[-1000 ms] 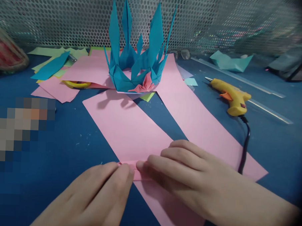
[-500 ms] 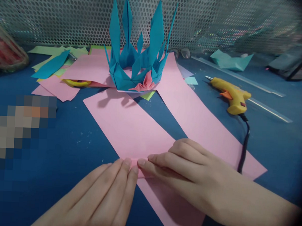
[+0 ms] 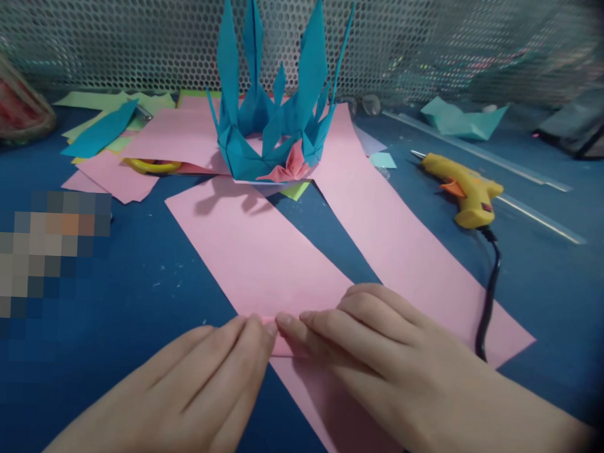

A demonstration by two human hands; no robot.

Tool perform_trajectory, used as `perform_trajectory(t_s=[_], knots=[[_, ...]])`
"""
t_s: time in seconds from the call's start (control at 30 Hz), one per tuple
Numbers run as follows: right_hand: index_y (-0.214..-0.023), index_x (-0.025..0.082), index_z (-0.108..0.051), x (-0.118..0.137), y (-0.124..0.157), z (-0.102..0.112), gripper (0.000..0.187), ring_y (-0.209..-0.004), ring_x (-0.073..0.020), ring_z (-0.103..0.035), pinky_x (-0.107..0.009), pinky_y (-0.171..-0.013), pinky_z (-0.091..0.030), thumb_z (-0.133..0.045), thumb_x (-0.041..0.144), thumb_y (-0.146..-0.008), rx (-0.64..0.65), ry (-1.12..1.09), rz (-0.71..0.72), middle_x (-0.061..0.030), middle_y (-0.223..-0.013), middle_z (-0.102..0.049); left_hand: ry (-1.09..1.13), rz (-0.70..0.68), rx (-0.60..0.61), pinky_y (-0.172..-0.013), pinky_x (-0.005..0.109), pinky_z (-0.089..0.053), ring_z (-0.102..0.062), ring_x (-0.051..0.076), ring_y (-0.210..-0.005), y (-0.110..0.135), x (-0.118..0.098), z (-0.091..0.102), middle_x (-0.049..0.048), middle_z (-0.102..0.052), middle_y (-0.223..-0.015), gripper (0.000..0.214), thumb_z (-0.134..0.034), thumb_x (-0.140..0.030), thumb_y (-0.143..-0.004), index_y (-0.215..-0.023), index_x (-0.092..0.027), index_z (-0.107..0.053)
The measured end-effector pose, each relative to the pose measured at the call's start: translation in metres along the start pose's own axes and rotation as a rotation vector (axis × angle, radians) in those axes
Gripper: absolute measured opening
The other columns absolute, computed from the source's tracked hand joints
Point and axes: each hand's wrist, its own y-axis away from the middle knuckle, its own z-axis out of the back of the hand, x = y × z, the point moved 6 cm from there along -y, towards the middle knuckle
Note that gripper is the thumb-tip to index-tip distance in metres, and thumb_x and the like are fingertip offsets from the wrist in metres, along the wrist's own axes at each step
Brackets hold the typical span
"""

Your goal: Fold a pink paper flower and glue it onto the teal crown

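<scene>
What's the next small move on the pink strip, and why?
Probably slide the fingertips apart along the fold to crease it flat. The left hand and right hand meet fingertip to fingertip on the pink strip, pressing a narrow turned-over edge against the table. Only the spot under the fingertips looks pinned, so the rest of the fold likely needs pressing.

No lettering, brand, number or sign can be read anywhere. The yellow glue gun, at the right of the frame, has a small red mark by its handle, too small to make out. The pink paper strip and the blue paper crown show only plain colour.
</scene>
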Motion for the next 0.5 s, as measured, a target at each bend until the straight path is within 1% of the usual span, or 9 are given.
perform_trajectory(t_s=[0.03, 0.1, 0.13, 0.2, 0.23, 0.27, 0.33, 0.4, 0.5], knots=[[-0.109, 0.010, -0.069, 0.000, 0.001, 0.001, 0.040, -0.077, -0.0189, -0.054, -0.035, -0.073, -0.049, -0.031, 0.007, -0.100, 0.003, 0.018, -0.012, -0.0077, -0.094, -0.071, -0.010, 0.002, -0.003, -0.117, 0.032, -0.025, -0.060, 0.018, -0.107, 0.000, 0.000, 0.001, 0.0053, -0.067, -0.119, 0.038, -0.032, -0.005, -0.093, -0.115, -0.010, -0.063], [-0.105, 0.010, -0.071, -0.001, 0.002, 0.003, 0.039, -0.077, -0.0199, -0.054, -0.036, -0.070, -0.048, -0.032, 0.008, -0.099, 0.005, 0.058, -0.036, -0.0079, -0.088, -0.070, -0.052, 0.008, 0.023, -0.113, 0.031, -0.032, -0.062, 0.018, -0.104, 0.000, 0.000, 0.000, 0.0043, -0.068, -0.118, 0.039, -0.031, -0.005, -0.093, -0.117, -0.010, -0.062], [-0.099, 0.011, -0.073, 0.000, 0.002, 0.004, 0.039, -0.076, -0.0203, -0.054, -0.036, -0.069, -0.047, -0.033, 0.009, -0.099, 0.003, 0.074, -0.045, -0.0078, -0.085, -0.069, -0.073, 0.011, 0.041, -0.108, 0.029, -0.039, -0.063, 0.018, -0.102, 0.000, -0.001, 0.000, 0.0045, -0.068, -0.117, 0.039, -0.031, -0.004, -0.093, -0.119, -0.009, -0.061], [-0.080, 0.017, -0.073, 0.002, 0.004, 0.007, 0.043, -0.076, -0.0207, -0.053, -0.037, -0.069, -0.046, -0.035, 0.009, -0.097, -0.022, 0.106, -0.061, -0.0077, -0.082, -0.068, -0.095, 0.020, 0.061, -0.093, 0.027, -0.050, -0.065, 0.020, -0.100, 0.000, -0.002, -0.001, 0.0064, -0.069, -0.116, 0.040, -0.030, -0.004, -0.093, -0.120, -0.007, -0.059], [-0.072, 0.019, -0.072, 0.003, 0.005, 0.007, 0.046, -0.076, -0.0207, -0.052, -0.037, -0.069, -0.045, -0.035, 0.008, -0.096, -0.033, 0.120, -0.066, -0.0077, -0.081, -0.068, -0.093, 0.026, 0.062, -0.087, 0.027, -0.053, -0.066, 0.020, -0.099, 0.001, -0.003, -0.001, 0.0074, -0.069, -0.116, 0.041, -0.029, -0.005, -0.093, -0.121, -0.006, -0.059], [-0.067, 0.020, -0.071, 0.004, 0.006, 0.008, 0.047, -0.075, -0.0207, -0.052, -0.037, -0.070, -0.045, -0.035, 0.006, -0.094, -0.046, 0.139, -0.067, -0.0077, -0.078, -0.068, -0.089, 0.034, 0.059, -0.085, 0.027, -0.054, -0.066, 0.021, -0.099, 0.001, -0.003, -0.001, 0.0081, -0.068, -0.117, 0.041, -0.028, -0.005, -0.093, -0.122, -0.006, -0.058], [-0.062, 0.021, -0.069, 0.005, 0.008, 0.008, 0.047, -0.073, -0.0207, -0.051, -0.037, -0.069, -0.046, -0.036, 0.004, -0.091, -0.053, 0.173, -0.064, -0.0077, -0.074, -0.066, -0.073, 0.051, 0.047, -0.086, 0.027, -0.054, -0.066, 0.022, -0.102, 0.003, -0.002, -0.001, 0.0091, -0.067, -0.119, 0.042, -0.028, -0.005, -0.093, -0.124, -0.006, -0.057], [-0.064, 0.020, -0.068, 0.004, 0.008, 0.007, 0.043, -0.072, -0.0209, -0.050, -0.037, -0.066, -0.045, -0.038, 0.004, -0.090, -0.043, 0.168, -0.078, -0.0078, -0.074, -0.066, -0.054, 0.061, 0.034, -0.092, 0.026, -0.052, -0.064, 0.021, -0.105, 0.005, -0.001, 0.000, 0.0096, -0.065, -0.123, 0.042, -0.029, -0.006, -0.093, -0.126, -0.007, -0.056], [-0.068, 0.017, -0.068, -0.003, 0.004, 0.007, 0.036, -0.071, -0.0209, -0.052, -0.036, -0.061, -0.045, -0.041, 0.005, -0.089, -0.043, 0.094, -0.158, -0.0089, -0.076, -0.065, -0.028, 0.058, 0.043, -0.105, 0.027, -0.044, -0.060, 0.021, -0.114, 0.010, 0.003, 0.001, 0.0089, -0.059, -0.132, 0.042, -0.030, -0.011, -0.096, -0.130, -0.010, -0.055]])
